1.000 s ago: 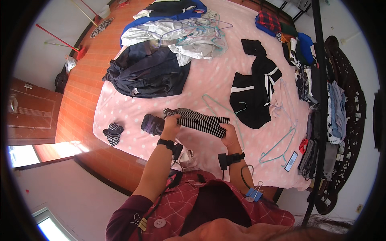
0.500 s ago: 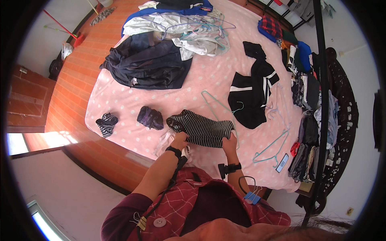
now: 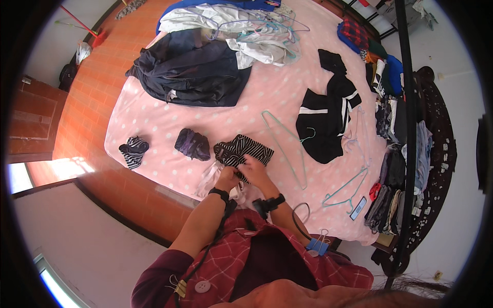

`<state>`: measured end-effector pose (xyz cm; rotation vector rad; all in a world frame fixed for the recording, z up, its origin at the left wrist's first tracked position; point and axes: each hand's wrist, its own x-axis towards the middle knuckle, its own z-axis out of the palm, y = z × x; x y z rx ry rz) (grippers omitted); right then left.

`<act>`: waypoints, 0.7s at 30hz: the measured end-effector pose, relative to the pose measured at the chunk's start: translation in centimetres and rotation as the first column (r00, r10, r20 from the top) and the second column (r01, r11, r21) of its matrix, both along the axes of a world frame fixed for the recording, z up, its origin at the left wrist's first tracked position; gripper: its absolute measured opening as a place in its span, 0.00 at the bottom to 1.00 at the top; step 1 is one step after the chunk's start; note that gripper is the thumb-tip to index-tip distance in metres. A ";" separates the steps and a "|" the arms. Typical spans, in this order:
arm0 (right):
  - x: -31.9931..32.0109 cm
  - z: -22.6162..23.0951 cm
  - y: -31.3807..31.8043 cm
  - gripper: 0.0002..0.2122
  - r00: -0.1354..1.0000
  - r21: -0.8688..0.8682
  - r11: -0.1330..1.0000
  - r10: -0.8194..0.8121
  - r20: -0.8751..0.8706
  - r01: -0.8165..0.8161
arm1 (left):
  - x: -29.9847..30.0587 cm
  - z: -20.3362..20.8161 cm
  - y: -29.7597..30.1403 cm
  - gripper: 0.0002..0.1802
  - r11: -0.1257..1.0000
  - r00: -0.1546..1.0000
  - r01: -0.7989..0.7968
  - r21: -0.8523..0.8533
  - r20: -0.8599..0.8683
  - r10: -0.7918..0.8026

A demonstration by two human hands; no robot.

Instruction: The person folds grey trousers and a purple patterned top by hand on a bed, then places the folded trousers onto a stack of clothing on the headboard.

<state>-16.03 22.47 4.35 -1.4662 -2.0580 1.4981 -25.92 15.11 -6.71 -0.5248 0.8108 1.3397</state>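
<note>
A black-and-white striped garment (image 3: 261,149) lies bunched and partly doubled over near the front of the bed. My left hand (image 3: 227,178) is closed on its near left edge. Across its near side reaches my right hand (image 3: 253,171), fingers apart and resting against the stripes, close to the left hand. To the left of the garment sits a dark purple and black rolled bundle (image 3: 192,145). Farther left is a small striped black-and-white bundle (image 3: 134,152). Pale pink cloth (image 3: 209,179) lies beside my left wrist.
A pink dotted blanket (image 3: 169,120) covers the bed. Dark jackets (image 3: 200,72) and white clothes (image 3: 264,46) on hangers are heaped at the far side. A black top (image 3: 321,123), a green hanger (image 3: 285,149), a phone (image 3: 358,208) and folded clothes (image 3: 394,169) lie rightward.
My right hand has moved left toward my left hand, carrying the striped garment's right end over. The garment, stretched out flat before, is now shorter and doubled.
</note>
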 end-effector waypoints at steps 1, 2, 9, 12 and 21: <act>1.5 -0.2 0.5 0.33 0.986 0.005 0.992 -0.123 -0.116 0.124 | -0.4 0.4 0.0 0.15 0.999 0.996 -0.024 -0.039 0.086 0.027; 3.7 -1.9 1.0 0.32 0.983 0.061 0.981 -0.182 -0.034 0.184 | -0.7 1.5 0.1 0.16 0.999 0.992 -0.039 0.002 0.122 0.038; 6.0 -5.5 1.8 0.25 0.824 -0.327 0.758 -0.541 0.167 0.564 | -1.3 6.9 1.2 0.33 0.984 0.991 -0.091 0.151 0.108 0.075; 5.1 -7.5 1.4 0.23 0.779 -0.493 0.649 -0.619 0.102 0.580 | -0.5 3.0 1.0 0.19 1.000 0.998 0.029 -0.003 -0.049 -0.029; 4.6 -3.1 3.7 0.18 0.844 0.016 0.849 -0.527 0.097 0.528 | 0.3 2.7 1.7 0.11 0.975 0.989 0.065 -0.215 -0.117 -0.092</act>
